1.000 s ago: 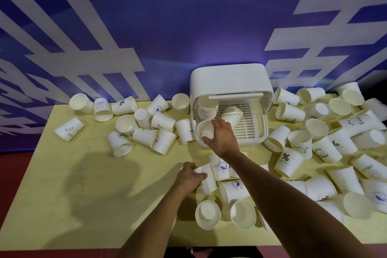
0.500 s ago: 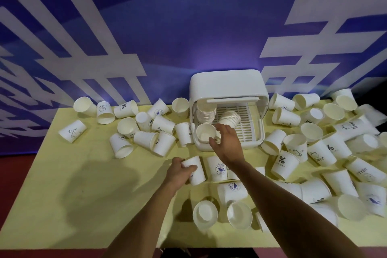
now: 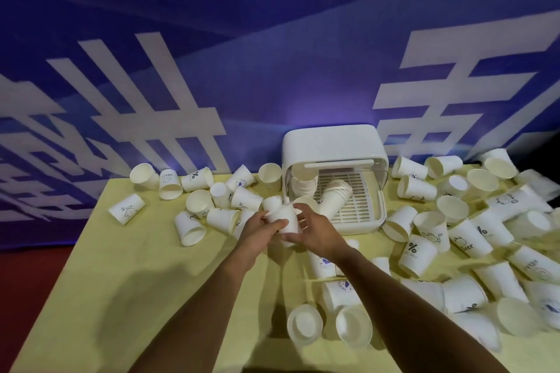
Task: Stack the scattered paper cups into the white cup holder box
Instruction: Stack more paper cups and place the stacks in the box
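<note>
You are holding one paper cup (image 3: 286, 219) between both hands, just in front of the left front corner of the white cup holder box (image 3: 330, 142) and raised off the yellow table (image 3: 121, 281). Your left hand (image 3: 262, 228) is curling round the side of the cup that faces away from the box, with the thumb lying across its wall. Your right hand (image 3: 316, 232) is closing on the other side, its fingers wrapping under the base; the cup's rim is pointing up. The box is standing at the far edge of the table with its front open. Inside it, an upright stack (image 3: 303, 186) is occupying the left rear corner, a tilted stack (image 3: 335, 198) is leaning across the slatted floor towards the middle, and a single cup (image 3: 306, 201) is sitting at the left front, partly hidden behind your right hand. Loose cups are lying left of the box (image 3: 200, 203), in a denser heap right of the box (image 3: 466, 233), and in front of the box (image 3: 353, 325), most on their sides. Behind the box a blue backdrop (image 3: 212, 39) with white strokes is hanging.
</note>
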### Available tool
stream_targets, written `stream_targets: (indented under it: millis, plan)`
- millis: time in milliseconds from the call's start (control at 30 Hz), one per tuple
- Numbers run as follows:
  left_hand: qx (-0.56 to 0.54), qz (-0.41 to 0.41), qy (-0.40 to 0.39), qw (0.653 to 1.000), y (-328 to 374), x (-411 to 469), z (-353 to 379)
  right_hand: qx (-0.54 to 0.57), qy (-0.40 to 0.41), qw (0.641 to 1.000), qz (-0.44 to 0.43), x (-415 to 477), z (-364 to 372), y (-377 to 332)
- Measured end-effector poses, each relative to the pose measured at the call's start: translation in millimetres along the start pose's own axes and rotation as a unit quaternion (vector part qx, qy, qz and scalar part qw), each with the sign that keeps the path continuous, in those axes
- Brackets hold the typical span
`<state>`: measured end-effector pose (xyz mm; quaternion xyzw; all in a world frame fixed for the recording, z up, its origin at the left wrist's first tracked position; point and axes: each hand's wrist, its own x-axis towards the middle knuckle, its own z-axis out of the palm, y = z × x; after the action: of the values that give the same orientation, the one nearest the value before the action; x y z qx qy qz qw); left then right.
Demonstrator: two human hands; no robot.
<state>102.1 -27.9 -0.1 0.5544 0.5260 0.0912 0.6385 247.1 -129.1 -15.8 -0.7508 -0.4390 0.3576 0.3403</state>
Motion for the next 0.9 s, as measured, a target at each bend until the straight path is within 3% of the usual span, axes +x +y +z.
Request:
stream_targets:
  millis: [167, 333, 567, 900]
  plan:
    - [-0.009, 0.016, -0.03, 0.999, 11.9, -8.4, 5.7, 0.044, 0.03, 0.999, -0.011, -0.3, -9.0, -4.2]
    - [0.009, 0.004, -0.019, 1.0, 1.7, -11.9, -3.3, 0.099, 0.13, 0.987, -0.003, 6.1, -22.7, -1.5]
    - [0.011, -0.025, 0.013, 1.0, -19.1, -13.9, -15.4, 0.079, 0.197, 0.977, 0.012, 23.9, -19.2, 2.6]
    - [0.016, -0.06, 0.019, 0.998, -46.8, -20.2, -15.0, 0.036, 0.18, 0.983, 0.026, 30.8, -10.5, 15.3]
